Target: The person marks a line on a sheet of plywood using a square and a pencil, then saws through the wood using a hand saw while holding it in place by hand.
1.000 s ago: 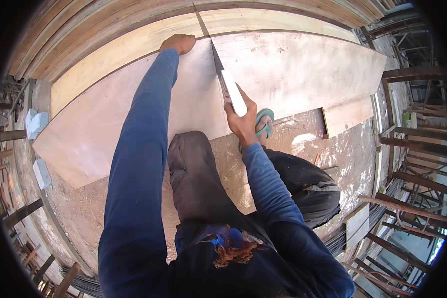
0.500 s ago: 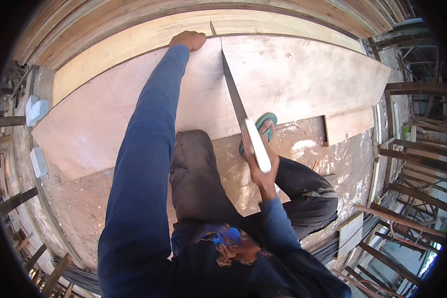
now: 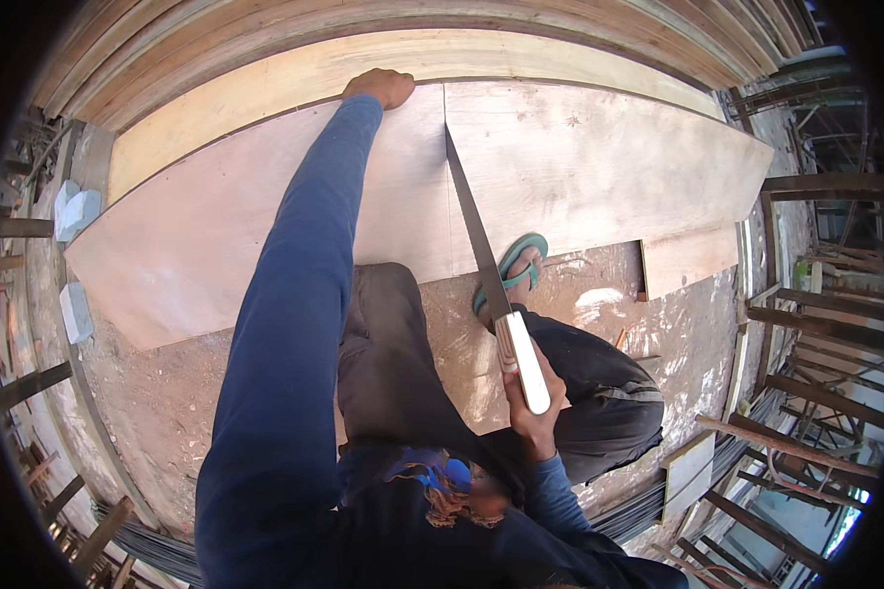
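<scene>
A large pale sheet of plywood lies across in front of me, with a short cut running in from its far edge along a thin line. My left hand is closed over that far edge, just left of the cut, its fingertips out of sight. Wrapped round the white handle of a handsaw is my right hand, close to my right knee. The saw's dark blade slants up and left over the sheet, its tip near the line.
Beyond the sheet lie a yellowish board and stacked long planks. A smaller plywood piece sits at the right. My foot in a green flip-flop rests by the near edge. Pale blocks stand left; thin dark rods lie lower left.
My right hand has drawn the handsaw back toward me, so its tip no longer reaches past the sheet's far edge. My left hand keeps its hold on the edge.
</scene>
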The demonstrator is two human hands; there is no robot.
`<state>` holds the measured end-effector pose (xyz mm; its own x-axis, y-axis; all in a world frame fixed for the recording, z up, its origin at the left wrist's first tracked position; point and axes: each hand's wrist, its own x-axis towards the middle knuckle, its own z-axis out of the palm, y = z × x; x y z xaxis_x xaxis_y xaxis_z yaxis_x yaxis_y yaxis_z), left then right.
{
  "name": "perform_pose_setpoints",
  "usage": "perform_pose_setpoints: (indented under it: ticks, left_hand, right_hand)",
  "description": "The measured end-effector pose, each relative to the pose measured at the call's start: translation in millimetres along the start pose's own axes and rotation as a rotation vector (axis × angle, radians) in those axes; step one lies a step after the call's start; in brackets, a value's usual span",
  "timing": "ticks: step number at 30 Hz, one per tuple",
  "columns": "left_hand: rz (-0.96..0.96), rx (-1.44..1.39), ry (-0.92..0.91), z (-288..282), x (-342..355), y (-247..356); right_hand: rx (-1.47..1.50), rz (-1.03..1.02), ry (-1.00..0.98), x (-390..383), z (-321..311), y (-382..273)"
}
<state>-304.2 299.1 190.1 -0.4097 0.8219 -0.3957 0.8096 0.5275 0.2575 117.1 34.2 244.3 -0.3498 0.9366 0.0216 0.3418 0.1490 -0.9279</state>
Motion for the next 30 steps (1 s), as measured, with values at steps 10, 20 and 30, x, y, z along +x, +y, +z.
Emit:
perform_pose_setpoints:
  ticks: [10, 20, 30]
  left_hand:
    - [0.118, 0.027, 0.030, 2, 1, -1]
    - [0.118, 0.036, 0.007, -11, -25, 31]
    - [0.032, -0.041, 0.023, -3, -7, -5]
  right_hand:
    - [0.016, -0.010, 0.070, 66, 45, 17]
    - [0.000, -0.009, 0.084, 135, 56, 1]
    - [-0.017, 0.087, 0.016, -32, -3, -16]
